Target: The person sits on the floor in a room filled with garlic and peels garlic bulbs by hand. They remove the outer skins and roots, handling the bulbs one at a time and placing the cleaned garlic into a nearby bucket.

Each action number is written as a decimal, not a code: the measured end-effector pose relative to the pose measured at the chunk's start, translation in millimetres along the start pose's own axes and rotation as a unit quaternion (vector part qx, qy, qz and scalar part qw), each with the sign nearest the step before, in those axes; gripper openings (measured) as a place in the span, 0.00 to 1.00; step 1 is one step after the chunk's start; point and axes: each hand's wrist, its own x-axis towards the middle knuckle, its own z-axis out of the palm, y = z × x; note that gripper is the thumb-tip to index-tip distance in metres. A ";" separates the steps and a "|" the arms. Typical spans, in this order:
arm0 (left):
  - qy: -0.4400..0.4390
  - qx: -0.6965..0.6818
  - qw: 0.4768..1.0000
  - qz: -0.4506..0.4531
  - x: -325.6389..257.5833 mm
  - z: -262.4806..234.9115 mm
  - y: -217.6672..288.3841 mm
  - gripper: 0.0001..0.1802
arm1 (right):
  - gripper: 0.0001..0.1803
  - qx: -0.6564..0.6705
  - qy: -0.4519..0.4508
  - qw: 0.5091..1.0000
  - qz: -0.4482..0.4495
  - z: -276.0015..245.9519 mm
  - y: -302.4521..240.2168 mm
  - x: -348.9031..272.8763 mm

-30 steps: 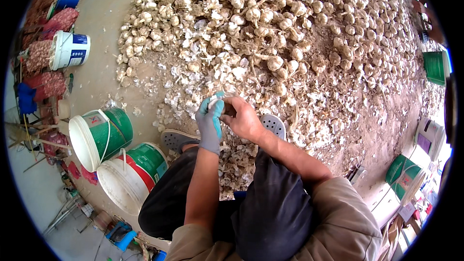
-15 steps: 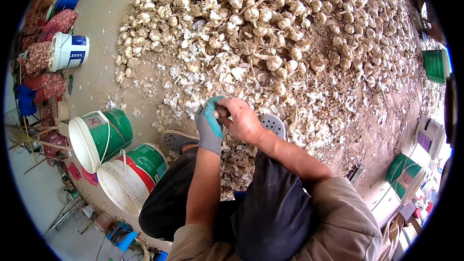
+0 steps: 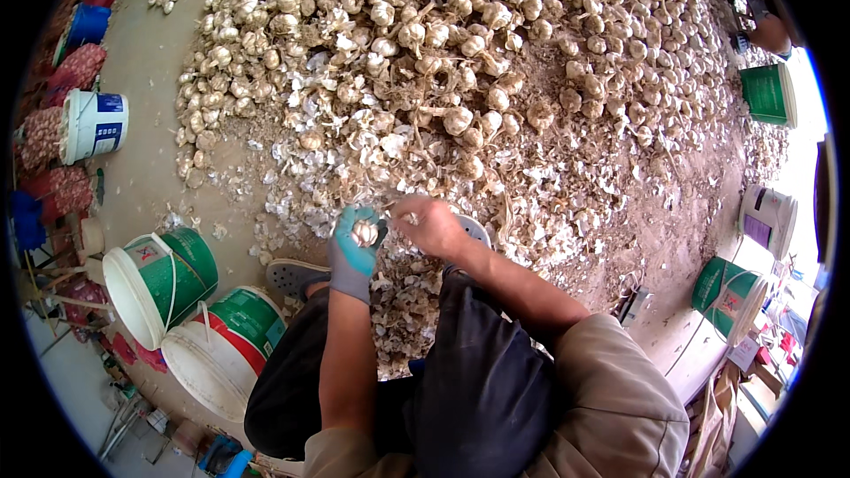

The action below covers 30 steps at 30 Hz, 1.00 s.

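Left fingers around a garlic bulb, near green buckets white inside.

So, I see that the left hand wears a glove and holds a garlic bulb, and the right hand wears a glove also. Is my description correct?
Not entirely: the right hand is bare, as the head view shows. The rest is right: the left hand wears a glove and holds a garlic bulb.

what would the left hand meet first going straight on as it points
Likely the scattered garlic skins just beyond the gloved left hand, though its height above them is hard to judge.
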 end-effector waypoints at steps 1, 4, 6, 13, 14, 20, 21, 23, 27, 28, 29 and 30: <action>-0.035 -0.039 0.998 -0.019 2.8 -16.4 9.5 0.23 | 0.07 -0.114 0.034 0.988 0.101 -3.8 3.7 6.2; -0.060 -0.072 0.991 -0.091 0.1 -22.1 3.4 0.33 | 0.19 -0.326 0.146 0.912 0.202 -36.4 50.4 9.4; -0.072 -0.039 0.990 -0.115 -3.4 -15.9 -0.3 0.38 | 0.30 -0.362 0.084 0.893 0.252 -56.0 75.2 12.2; -0.124 0.220 0.967 0.025 -15.7 9.0 -23.2 0.37 | 0.20 0.352 0.020 0.873 0.338 -28.9 47.5 26.5; -0.144 0.233 0.959 0.068 -16.9 14.8 -27.1 0.36 | 0.19 0.364 -0.028 0.867 0.338 -25.6 42.5 28.0; -0.090 0.476 0.870 0.094 -31.7 38.9 -0.1 0.36 | 0.16 0.056 -0.012 0.993 0.104 -6.0 7.7 19.0; -0.090 0.549 0.830 0.033 -29.2 36.8 10.0 0.37 | 0.16 0.034 -0.018 0.997 0.066 -8.2 2.9 21.2; -0.136 0.364 0.921 0.017 -27.7 28.7 0.9 0.36 | 0.16 0.014 -0.021 1.000 -0.002 -5.6 -3.2 27.1; -0.283 0.027 0.951 -0.123 -36.5 25.3 -6.7 0.39 | 0.14 0.053 -0.116 0.985 0.115 -17.5 -1.6 40.4; -0.301 -0.041 0.940 -0.156 -34.4 21.5 -7.3 0.40 | 0.16 0.006 -0.075 0.991 0.112 -16.7 0.5 39.3; -0.277 -0.024 0.952 -0.131 -36.2 25.9 -2.7 0.35 | 0.18 -0.041 -0.036 0.993 0.108 -14.1 6.5 38.1; -0.221 0.097 0.970 -0.041 -31.3 25.8 -3.4 0.32 | 0.20 -0.088 0.003 0.991 0.103 -12.9 12.4 35.7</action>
